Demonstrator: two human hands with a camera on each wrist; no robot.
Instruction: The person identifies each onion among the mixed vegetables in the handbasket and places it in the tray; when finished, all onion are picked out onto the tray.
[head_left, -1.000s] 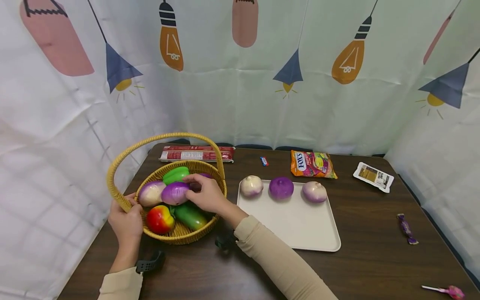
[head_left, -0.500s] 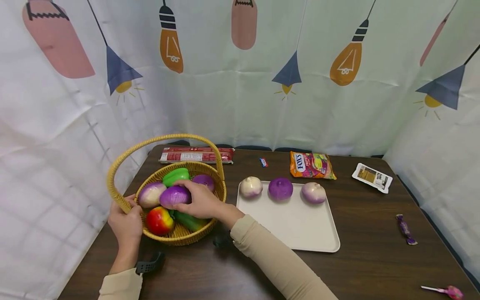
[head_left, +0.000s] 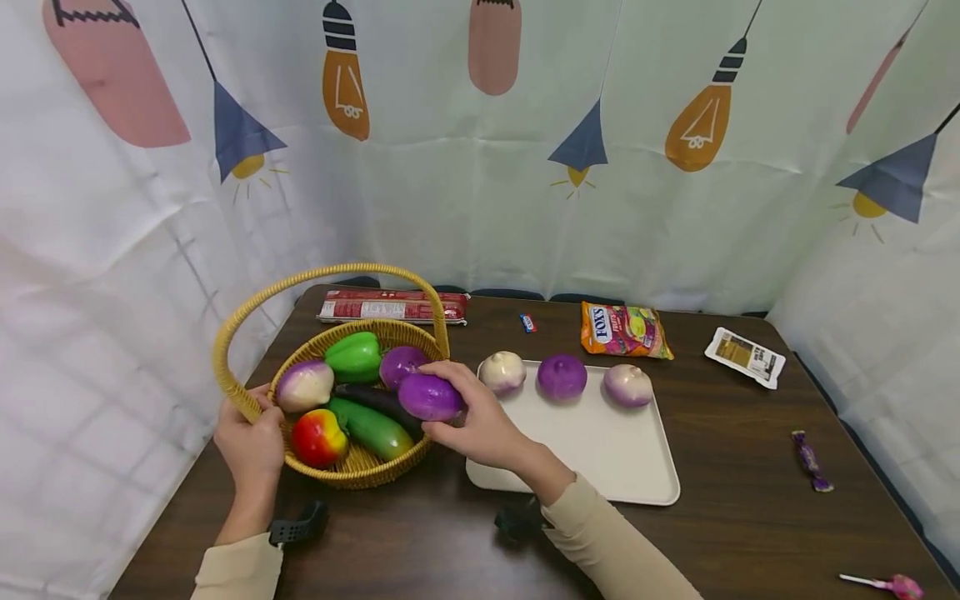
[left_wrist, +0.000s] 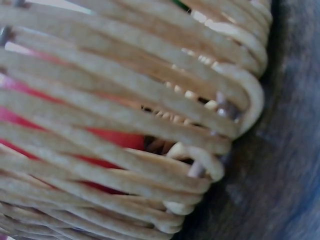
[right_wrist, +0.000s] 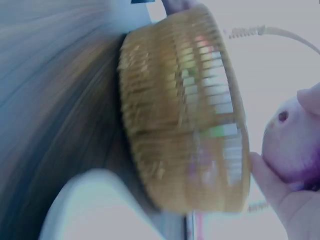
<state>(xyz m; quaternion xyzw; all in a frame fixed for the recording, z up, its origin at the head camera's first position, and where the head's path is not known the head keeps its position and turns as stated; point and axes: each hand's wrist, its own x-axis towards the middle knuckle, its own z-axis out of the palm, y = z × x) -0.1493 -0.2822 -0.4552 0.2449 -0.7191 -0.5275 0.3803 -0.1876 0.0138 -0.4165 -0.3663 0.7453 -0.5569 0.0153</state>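
Over basket rim: R hand lifting purple onion

Right hand [head_left: 480, 421] is gripping purple onion [head_left: 430, 397], fingers curling round its sides, just above wicker basket [head_left: 360, 471] edge, beside tray [head_left: 600, 450] w/ 3 more onions. Left hand [head_left: 251, 442] is clasping basket rim by handle base. Onion prob. light, hard, smooth plastic, so slippery; a wide grip across the middle looks safest. All sitting on worktop [head_left: 750, 517].
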